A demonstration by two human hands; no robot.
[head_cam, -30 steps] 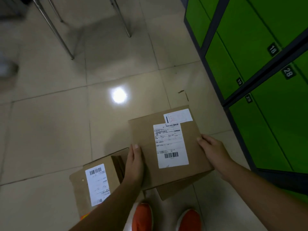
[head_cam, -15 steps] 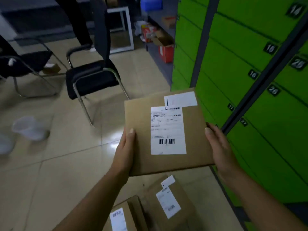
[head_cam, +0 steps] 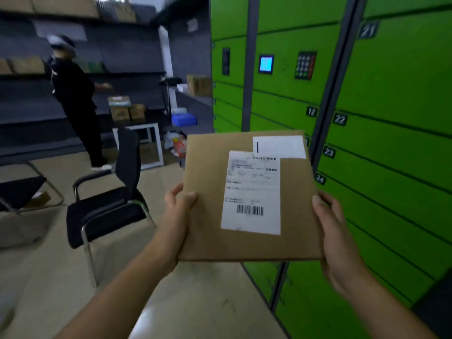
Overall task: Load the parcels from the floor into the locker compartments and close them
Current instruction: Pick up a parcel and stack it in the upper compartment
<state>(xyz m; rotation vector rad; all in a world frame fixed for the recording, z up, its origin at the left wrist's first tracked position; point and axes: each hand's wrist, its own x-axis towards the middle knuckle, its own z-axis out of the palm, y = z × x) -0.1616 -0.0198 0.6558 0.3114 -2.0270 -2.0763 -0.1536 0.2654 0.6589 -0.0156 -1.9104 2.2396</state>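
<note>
While both hands clasp the parcel [head_cam: 208, 228] — left hand [head_cam: 177, 216], right hand [head_cam: 333, 238] — thumbs press its top.

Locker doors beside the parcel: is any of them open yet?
No, every green locker door in view sits flush and closed, while the left hand and right hand hold the parcel in front of them.

One flat brown cardboard parcel [head_cam: 208, 241] carries two white paper labels, one large [head_cam: 252, 192], one small [head_cam: 278, 146]. Two hands show: left hand [head_cam: 176, 216] and right hand [head_cam: 335, 241]. There are two black metal-framed chairs [head_cam: 110, 211], one person in black [head_cam: 75, 101], one blue screen [head_cam: 265, 64], one keypad [head_cam: 305, 65], one blue plastic crate [head_cam: 184, 119], and five readable black number plates [head_cam: 340, 119] on the green locker doors [head_cam: 391, 192].
</note>
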